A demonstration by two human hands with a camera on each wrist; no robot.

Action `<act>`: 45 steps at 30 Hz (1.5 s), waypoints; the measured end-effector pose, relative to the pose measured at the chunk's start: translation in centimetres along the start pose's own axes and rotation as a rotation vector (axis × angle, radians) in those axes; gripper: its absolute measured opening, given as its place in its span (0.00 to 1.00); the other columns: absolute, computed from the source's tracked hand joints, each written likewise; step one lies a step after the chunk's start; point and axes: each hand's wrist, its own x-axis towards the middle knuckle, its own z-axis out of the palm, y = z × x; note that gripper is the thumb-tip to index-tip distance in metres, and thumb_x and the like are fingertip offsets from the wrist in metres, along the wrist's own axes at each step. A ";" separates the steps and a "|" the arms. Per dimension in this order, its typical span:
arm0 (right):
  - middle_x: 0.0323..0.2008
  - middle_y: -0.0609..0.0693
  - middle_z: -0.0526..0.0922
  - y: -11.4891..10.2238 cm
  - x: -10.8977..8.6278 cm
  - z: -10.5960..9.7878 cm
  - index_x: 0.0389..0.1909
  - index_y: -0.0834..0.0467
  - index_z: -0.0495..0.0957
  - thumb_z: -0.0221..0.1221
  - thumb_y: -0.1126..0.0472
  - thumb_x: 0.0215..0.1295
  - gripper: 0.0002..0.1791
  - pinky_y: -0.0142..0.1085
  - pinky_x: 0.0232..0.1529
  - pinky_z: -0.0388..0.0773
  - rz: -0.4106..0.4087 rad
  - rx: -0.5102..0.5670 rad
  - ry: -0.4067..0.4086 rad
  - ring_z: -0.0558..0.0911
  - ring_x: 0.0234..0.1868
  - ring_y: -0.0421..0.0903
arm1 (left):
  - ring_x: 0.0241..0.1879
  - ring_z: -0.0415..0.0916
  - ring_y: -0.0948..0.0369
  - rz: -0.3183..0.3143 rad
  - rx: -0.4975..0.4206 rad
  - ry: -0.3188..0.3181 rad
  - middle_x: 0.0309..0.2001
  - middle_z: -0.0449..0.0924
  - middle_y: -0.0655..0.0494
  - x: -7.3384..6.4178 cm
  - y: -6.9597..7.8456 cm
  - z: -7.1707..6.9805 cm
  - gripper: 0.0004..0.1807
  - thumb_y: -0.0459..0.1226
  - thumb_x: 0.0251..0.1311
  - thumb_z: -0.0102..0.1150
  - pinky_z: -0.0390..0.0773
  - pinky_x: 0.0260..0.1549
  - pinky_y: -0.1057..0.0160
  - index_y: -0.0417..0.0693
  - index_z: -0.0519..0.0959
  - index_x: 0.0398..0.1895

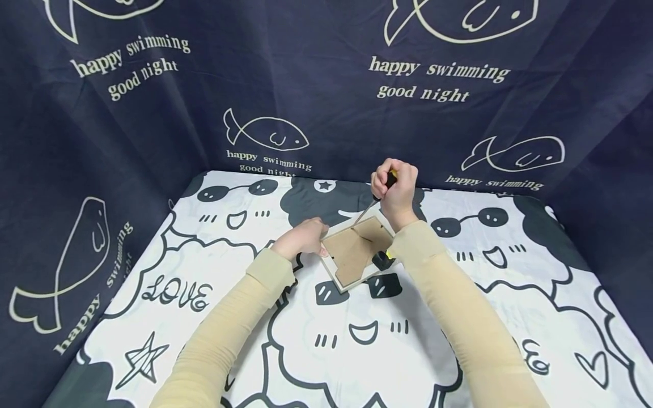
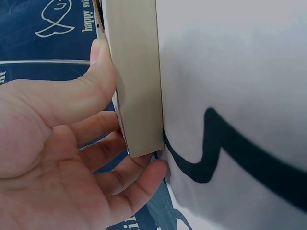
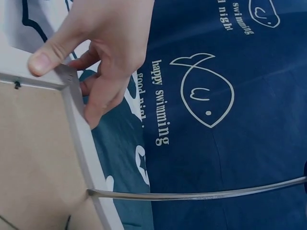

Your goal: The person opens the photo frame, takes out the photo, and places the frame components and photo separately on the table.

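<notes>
A pale picture frame (image 1: 329, 269) lies back side up on the cloth, with its brown backing board (image 1: 347, 255) showing. At its left corner my left hand (image 1: 306, 235) grips the rim, thumb on the upper edge and fingers along the outer side, as the left wrist view shows beside the frame's side (image 2: 136, 86). My right fist (image 1: 400, 190) holds a screwdriver (image 1: 391, 180) by its black and yellow handle, above the far edge. Its thin metal shaft (image 3: 192, 196) slants down, the tip at the seam between rim and board. In the right wrist view, the handle is out of sight.
Below my right wrist, a black and yellow object (image 1: 382, 260) overlaps the near right edge of the frame. The table carries a white cloth (image 1: 367, 362) with black cartoon drawings. Dark blue curtains (image 1: 331, 85) with fish prints hang behind it and on both sides.
</notes>
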 end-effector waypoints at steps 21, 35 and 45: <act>0.03 0.46 0.60 2.4 4.7 2.3 0.08 0.58 0.61 0.38 0.60 0.67 0.25 0.30 0.04 0.52 0.262 -0.203 0.132 0.58 0.04 0.40 | 0.61 0.67 0.47 -0.006 0.023 -0.008 0.60 0.69 0.43 0.1 0.1 0.1 0.41 0.44 0.45 0.72 0.66 0.61 0.53 0.40 0.69 0.64; 0.05 0.48 0.60 0.9 5.6 3.7 0.09 0.62 0.60 0.37 0.61 0.68 0.25 0.30 0.06 0.54 0.366 -0.248 0.189 0.58 0.05 0.40 | 0.62 0.66 0.48 -0.014 0.019 -0.012 0.62 0.68 0.43 0.1 0.4 -0.1 0.42 0.44 0.45 0.71 0.66 0.62 0.54 0.40 0.68 0.64; 0.03 0.47 0.61 2.4 5.7 2.4 0.08 0.60 0.61 0.38 0.59 0.69 0.26 0.31 0.05 0.54 0.352 -0.246 0.198 0.59 0.04 0.41 | 0.42 0.74 0.54 -0.062 0.107 -0.009 0.44 0.79 0.47 0.4 1.1 -0.4 0.28 0.44 0.43 0.74 0.76 0.47 0.58 0.41 0.79 0.47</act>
